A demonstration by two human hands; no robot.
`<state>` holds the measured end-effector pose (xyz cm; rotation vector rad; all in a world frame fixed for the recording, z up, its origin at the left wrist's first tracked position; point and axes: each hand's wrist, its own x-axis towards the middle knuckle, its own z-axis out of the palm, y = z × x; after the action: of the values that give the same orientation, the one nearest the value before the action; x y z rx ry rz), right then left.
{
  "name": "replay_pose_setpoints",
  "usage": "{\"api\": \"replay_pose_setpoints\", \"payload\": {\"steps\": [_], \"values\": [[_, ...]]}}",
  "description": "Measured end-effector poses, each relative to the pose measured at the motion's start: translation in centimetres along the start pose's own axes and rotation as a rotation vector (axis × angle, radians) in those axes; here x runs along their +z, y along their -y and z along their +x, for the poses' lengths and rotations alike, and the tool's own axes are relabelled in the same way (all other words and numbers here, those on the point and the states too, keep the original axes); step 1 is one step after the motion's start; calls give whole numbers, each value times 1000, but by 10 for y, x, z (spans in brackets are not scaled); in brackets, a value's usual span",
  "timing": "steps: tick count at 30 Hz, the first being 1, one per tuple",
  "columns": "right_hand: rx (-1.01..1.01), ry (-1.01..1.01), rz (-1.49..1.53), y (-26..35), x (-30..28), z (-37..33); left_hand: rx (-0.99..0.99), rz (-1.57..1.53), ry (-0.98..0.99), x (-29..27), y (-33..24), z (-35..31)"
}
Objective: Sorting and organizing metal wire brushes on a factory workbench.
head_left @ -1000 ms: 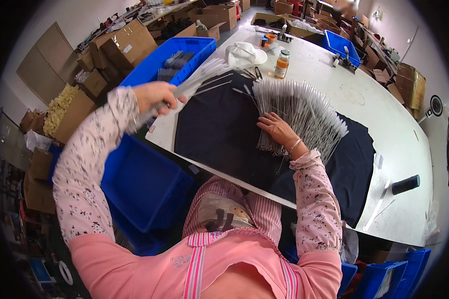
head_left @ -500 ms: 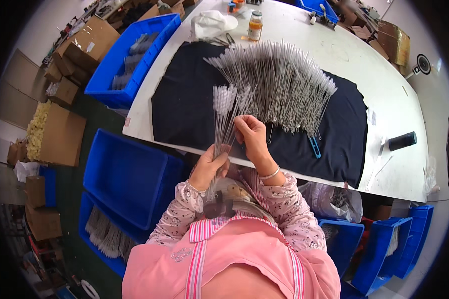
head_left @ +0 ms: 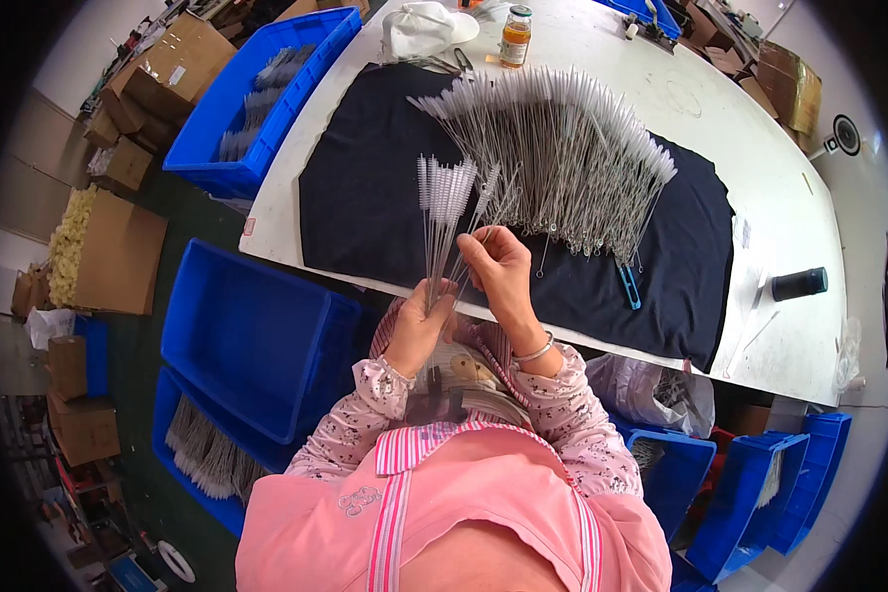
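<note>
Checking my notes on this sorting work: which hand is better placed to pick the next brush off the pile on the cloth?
Probably the right hand: its fingers only pinch stems and it is nearer the pile. The left hand grips the bundle.

Light: bright, even, soft shadows.
Glare: mild on the white table (head_left: 720, 128).
Edges: fisheye bending, black vignette corners.
Focus: centre sharp, rim softer.

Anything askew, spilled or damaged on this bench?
Nothing stands out. The thin wire brushes lie fanned on the dark cloth; the left hand grips a small bunch upright and the right hand fingers it.
</note>
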<state>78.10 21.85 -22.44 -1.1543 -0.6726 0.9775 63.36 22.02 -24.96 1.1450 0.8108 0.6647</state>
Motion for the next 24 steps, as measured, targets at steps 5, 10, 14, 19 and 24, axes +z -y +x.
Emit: {"api": "replay_pose_setpoints", "payload": {"steps": [5,10,14,19,24], "values": [[3,-88,-91,-2,5,2,17,63,-26,2,-3,-5],[61,-74,-15,-2,6,2,7,49,-22,-2,0,-4],[20,-59,-128,-5,8,4,28,166,-42,-5,0,-4],[66,-53,-144,0,7,4,17,73,-17,-8,0,-4],[225,201,83,1,-4,4,-165,-316,38,-14,-3,-7]]}}
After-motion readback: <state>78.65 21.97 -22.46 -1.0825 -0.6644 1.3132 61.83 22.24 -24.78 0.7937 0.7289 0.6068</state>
